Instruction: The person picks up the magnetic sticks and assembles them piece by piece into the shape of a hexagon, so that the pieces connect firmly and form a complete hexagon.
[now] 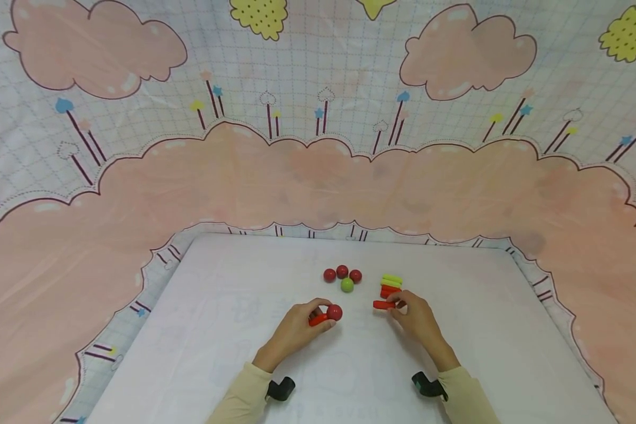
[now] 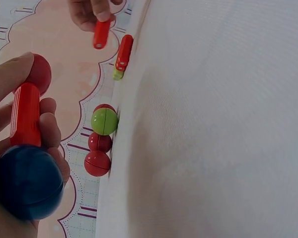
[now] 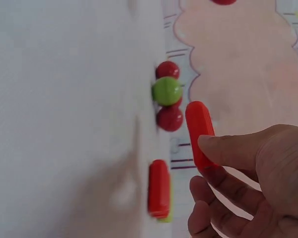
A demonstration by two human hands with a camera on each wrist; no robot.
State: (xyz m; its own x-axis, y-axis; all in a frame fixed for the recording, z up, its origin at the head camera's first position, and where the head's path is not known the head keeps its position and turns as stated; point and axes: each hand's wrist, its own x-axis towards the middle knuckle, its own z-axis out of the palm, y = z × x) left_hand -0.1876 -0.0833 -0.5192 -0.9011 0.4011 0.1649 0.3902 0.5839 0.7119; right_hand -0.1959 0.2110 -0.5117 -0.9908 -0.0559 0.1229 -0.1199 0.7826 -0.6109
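Observation:
My left hand (image 1: 298, 325) holds a red rod (image 2: 26, 115) that has a red ball (image 1: 334, 312) at one end and a dark blue ball (image 2: 28, 182) at the other. In the head view the blue ball is hidden behind the hand. Between thumb and fingers, my right hand (image 1: 417, 318) pinches a second red rod (image 3: 199, 134), held apart from the left hand's piece. Just beyond the right fingers lie more red rods (image 1: 390, 291) beside yellow-green rods (image 1: 391, 281) on the white table.
Left of the loose rods, three red balls (image 1: 341, 271) and a green ball (image 1: 347, 285) sit close together on the white table (image 1: 233, 282). Behind the table hangs a cloth with printed clouds (image 1: 471, 53). Black wrist cameras (image 1: 281, 389) stick out inward from both sleeves.

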